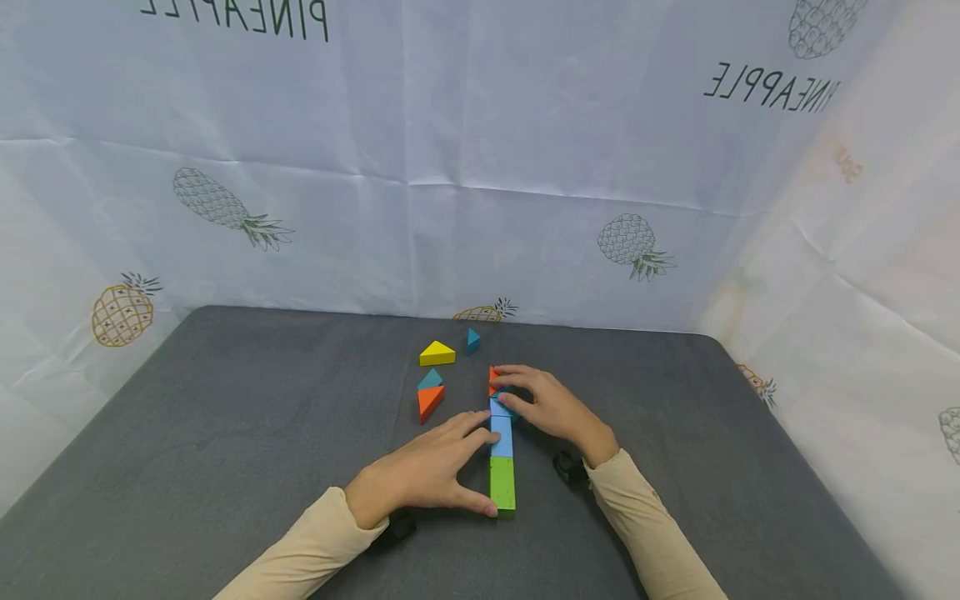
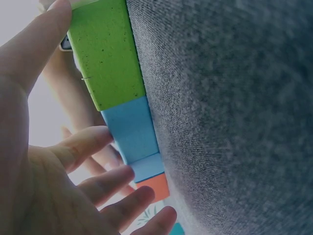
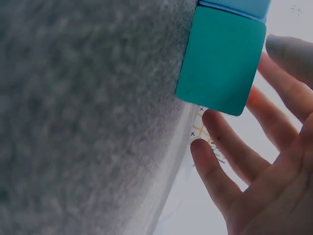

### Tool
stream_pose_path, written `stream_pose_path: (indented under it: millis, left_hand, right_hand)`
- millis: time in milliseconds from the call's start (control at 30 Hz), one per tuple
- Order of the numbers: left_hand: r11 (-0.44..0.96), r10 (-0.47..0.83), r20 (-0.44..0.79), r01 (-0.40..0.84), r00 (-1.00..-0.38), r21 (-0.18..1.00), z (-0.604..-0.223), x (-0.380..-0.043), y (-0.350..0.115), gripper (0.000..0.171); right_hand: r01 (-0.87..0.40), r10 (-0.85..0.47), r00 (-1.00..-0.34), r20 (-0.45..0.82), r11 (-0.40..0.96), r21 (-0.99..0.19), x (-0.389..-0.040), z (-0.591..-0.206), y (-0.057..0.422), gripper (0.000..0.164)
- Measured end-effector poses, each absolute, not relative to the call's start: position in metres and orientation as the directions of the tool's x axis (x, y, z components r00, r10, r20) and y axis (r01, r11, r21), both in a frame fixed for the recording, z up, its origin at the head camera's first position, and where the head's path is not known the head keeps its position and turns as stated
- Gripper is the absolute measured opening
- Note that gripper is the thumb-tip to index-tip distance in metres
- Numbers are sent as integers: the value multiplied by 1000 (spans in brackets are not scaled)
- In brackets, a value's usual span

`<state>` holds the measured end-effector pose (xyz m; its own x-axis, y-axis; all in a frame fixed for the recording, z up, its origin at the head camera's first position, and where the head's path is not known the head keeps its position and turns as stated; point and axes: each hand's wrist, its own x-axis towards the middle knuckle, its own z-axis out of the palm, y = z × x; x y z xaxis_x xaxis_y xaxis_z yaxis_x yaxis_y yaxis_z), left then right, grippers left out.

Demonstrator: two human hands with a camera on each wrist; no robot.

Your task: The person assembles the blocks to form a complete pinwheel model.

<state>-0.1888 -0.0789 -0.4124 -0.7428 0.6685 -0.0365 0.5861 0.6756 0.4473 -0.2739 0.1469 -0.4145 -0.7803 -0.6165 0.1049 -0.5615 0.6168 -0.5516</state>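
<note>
A straight row of wooden blocks runs away from me: a green block (image 1: 502,483), a light blue block (image 1: 504,446), a narrower light blue piece (image 1: 498,407) and an orange block (image 1: 492,377) at the far end. A teal block (image 3: 222,58) stands against the row's right side. My left hand (image 1: 423,467) spreads along the left side, thumb at the green block's near end, fingertips beside the light blue blocks. Over the far end, my right hand (image 1: 551,404) has its fingertips at the orange block and its thumb by the teal block, fingers extended.
Left of the row lie an orange triangle (image 1: 431,402), a teal triangle (image 1: 430,380) and a yellow triangle (image 1: 437,354). A small blue triangle (image 1: 472,341) stands near the back edge of the grey table (image 1: 262,417). Behind hangs a white pineapple-print curtain (image 1: 495,250).
</note>
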Motion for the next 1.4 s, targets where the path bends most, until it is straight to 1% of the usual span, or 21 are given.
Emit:
stream_pose_path:
  millis: [133, 300, 533, 700, 800, 1133, 1233, 1400]
  left_hand:
    - [672, 670, -30, 589, -741, 449, -412, -188, -79, 87]
    - [672, 669, -28, 589, -743, 448, -412, -188, -79, 87]
    - [674, 669, -30, 588, -743, 447, -412, -188, -80, 87]
    - [679, 667, -35, 589, -744, 437, -411, -188, -79, 88]
    - [683, 666, -35, 590, -745, 431, -410, -188, -79, 89]
    - [679, 662, -31, 582, -749, 448, -409, -188, -80, 91]
    - [676, 657, -13, 581, -754, 453, -408, -188, -82, 87]
    - [673, 636, 38, 578, -770, 461, -405, -192, -85, 77]
  right_hand:
    - [-536, -624, -780, 50, 625, -567, -272, -415, 144, 37]
    - [-490, -600, -800, -1, 654, -577, -271, -417, 142, 39]
    - [-508, -606, -795, 22, 646, -569, -271, -417, 142, 39]
    - [-538, -610, -791, 51, 652, -534, -271, -412, 146, 39]
    - [-542, -611, -791, 48, 661, -520, -272, -409, 148, 40]
    - [-601, -655, -753, 68, 642, -476, -272, -407, 150, 38]
    - [-598, -655, -753, 68, 637, -486, -272, -407, 150, 38]
    - [-585, -650, -758, 59, 636, -503, -270, -405, 149, 38]
